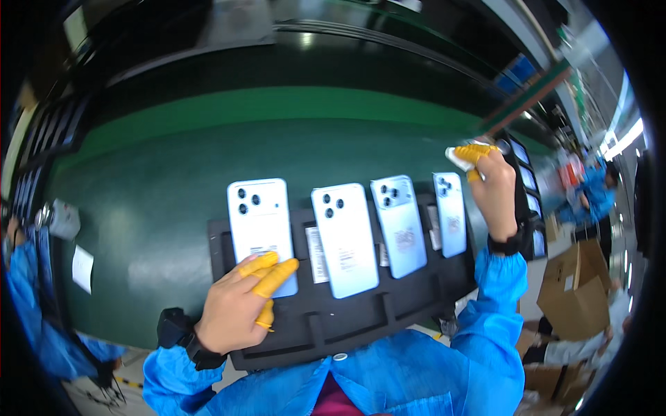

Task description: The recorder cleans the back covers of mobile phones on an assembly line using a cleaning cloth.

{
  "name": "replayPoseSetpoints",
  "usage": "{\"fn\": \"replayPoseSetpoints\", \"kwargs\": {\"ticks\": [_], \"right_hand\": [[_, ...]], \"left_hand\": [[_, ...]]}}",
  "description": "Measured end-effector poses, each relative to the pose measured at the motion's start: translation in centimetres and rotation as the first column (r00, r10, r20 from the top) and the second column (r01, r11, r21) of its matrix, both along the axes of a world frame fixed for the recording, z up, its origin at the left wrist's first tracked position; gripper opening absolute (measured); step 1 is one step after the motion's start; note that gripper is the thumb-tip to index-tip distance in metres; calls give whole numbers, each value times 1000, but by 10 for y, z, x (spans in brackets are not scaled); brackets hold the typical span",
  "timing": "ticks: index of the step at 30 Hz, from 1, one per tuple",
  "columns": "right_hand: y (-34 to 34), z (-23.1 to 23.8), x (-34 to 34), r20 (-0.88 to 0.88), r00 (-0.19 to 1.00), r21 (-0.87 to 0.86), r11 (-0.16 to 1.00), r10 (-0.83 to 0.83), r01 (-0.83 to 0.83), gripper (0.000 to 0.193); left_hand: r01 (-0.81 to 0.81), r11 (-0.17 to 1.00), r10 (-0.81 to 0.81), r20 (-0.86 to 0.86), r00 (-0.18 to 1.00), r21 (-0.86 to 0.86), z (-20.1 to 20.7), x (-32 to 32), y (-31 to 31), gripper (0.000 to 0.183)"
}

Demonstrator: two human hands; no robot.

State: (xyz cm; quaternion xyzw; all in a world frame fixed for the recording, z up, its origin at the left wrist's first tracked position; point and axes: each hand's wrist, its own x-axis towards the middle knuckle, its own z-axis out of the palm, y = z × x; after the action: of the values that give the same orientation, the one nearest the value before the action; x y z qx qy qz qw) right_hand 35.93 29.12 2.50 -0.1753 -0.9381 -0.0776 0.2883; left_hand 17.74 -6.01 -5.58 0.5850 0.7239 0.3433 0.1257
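Observation:
Across a black slotted tray [347, 326] lie several pale blue smartphones, backs up with their camera lenses at the far end. My left hand [239, 301], with yellow finger cots, rests its outstretched fingers on the lower part of the leftmost phone [260, 215]. To its right are a second phone [345, 239], a third phone [400, 225] and, at the right end, a smaller-looking phone [451, 215]. Above and right of that last one, my right hand [491, 177], also in yellow cots, pinches a crumpled white wipe [458, 159].
The tray sits on a green bench mat [152, 180]. A white paper slip [82, 269] and a small whitish container [64, 220] lie at the left. Dark trays with more devices [531, 194] stand at the right, near a cardboard box [579, 288]. People in blue work at both sides.

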Motion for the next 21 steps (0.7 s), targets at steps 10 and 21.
{"fn": "replayPoseSetpoints", "kwargs": {"ticks": [10, 21], "right_hand": [[83, -106, 123, 162, 920, -101, 921, -358, 376, 27], [45, -81, 99, 144, 912, -834, 449, -385, 321, 24]], "left_hand": [[-13, 1000, 10, -129, 992, -24, -4, 4, 1, 57], [-2, 999, -2, -111, 994, -35, 3, -5, -10, 54]]}}
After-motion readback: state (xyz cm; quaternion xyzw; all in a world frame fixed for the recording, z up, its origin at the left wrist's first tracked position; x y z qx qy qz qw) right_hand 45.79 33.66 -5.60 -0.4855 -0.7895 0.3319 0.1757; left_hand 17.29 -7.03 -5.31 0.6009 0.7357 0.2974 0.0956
